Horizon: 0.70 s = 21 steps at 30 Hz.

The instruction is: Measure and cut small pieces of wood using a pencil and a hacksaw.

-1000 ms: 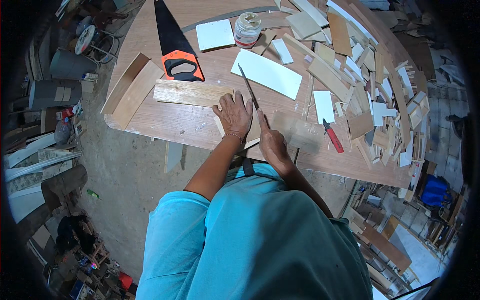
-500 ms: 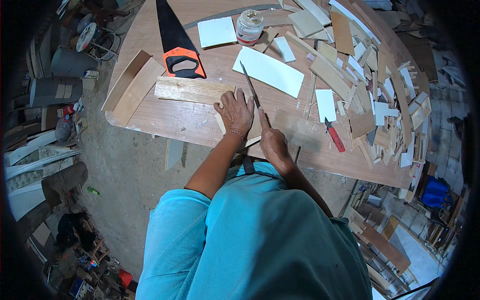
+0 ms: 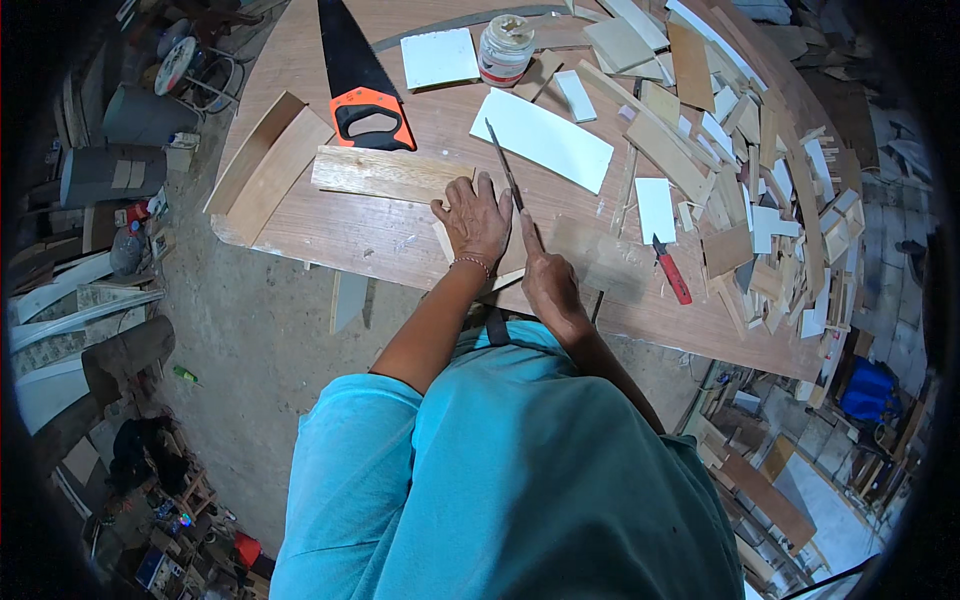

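My left hand lies flat with fingers spread near the front edge of the table. A pale wooden piece sticks out from under it, mostly hidden. The fingertips are by the right end of a light wooden board. Just to the right, my right hand is closed around a long, thin, dark tapered blade, its index finger stretched along it. Whether the blade is a file or a narrow saw is not clear. Its tip points away, over a white rectangular board. The handle is hidden in my palm.
An orange-handled handsaw and an L-shaped wooden piece lie at the left. An open jar stands at the back. A red-handled knife rests against a small white panel. Wood offcuts crowd the table's right side.
The whole view has shifted slightly. Both hands keep nearly the same place and grip, and the things on the table have not moved visibly.
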### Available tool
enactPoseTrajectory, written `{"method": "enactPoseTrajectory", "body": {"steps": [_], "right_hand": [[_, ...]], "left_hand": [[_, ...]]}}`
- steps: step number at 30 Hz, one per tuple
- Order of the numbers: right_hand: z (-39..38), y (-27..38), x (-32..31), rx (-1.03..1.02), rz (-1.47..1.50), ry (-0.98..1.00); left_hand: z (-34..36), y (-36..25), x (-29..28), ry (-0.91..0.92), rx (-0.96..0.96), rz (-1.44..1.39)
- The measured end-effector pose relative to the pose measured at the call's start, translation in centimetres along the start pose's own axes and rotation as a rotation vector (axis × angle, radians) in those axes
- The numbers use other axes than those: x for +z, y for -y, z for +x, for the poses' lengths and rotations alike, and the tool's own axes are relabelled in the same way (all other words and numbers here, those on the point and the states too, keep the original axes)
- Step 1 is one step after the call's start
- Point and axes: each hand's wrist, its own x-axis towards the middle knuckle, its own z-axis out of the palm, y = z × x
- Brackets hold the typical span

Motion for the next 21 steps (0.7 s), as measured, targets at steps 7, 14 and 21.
{"method": "enactPoseTrajectory", "body": {"steps": [7, 14, 21], "right_hand": [[-0.11, -0.29, 0.2, -0.055, 0.083, -0.108], [-0.44, -0.12, 0.14, -0.008, 0.118, -0.071], [-0.36, -0.37, 0.5, 0.019, 0.129, -0.048]], "left_hand": [[-0.04, 0.03, -0.35, 0.047, 0.0, -0.027], [-0.01, 0.14, -0.24, 0.031, 0.005, -0.022], [0.0, -0.02, -0.38, 0.053, -0.004, -0.012]]}}
